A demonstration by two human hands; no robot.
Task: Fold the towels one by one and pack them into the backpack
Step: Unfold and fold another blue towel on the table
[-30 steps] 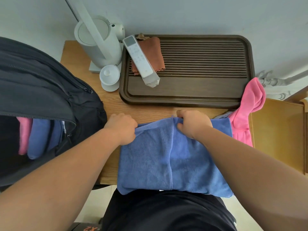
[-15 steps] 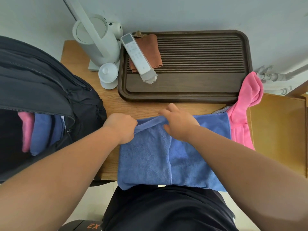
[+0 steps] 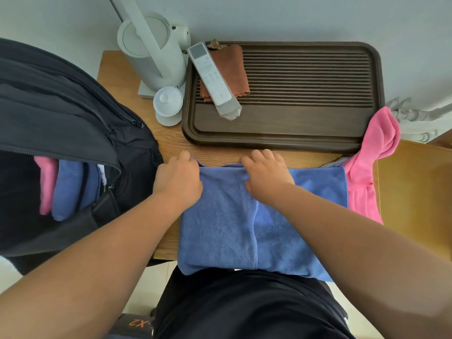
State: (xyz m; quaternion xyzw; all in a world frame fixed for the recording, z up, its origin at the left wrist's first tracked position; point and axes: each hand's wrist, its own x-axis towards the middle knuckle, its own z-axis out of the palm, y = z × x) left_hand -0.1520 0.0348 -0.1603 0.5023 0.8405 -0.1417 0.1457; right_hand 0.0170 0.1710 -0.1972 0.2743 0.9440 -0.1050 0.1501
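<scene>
behind the work area: dark wooden tray point(image 3: 281, 137) holding a white remote point(image 3: 210, 74) on a brown cloth point(image 3: 233, 67); white kettle point(image 3: 151, 52) and lidded cup point(image 3: 168, 104) to its left. pink towel point(image 3: 374, 152) heaped at right, touching the blue towel point(image 3: 220, 228). open backpack point(image 3: 61, 106) at left, with a folded pink towel and a folded blue one upright inside. blue towel lies on the table point(image 3: 168, 143), near edge hanging over toward the lap. both forearms reach forward, palms down. left hand point(image 3: 177, 182) curled tight on the far left corner; right hand point(image 3: 265, 174) with fingers bent over the far edge, pinching the folded layer.
</scene>
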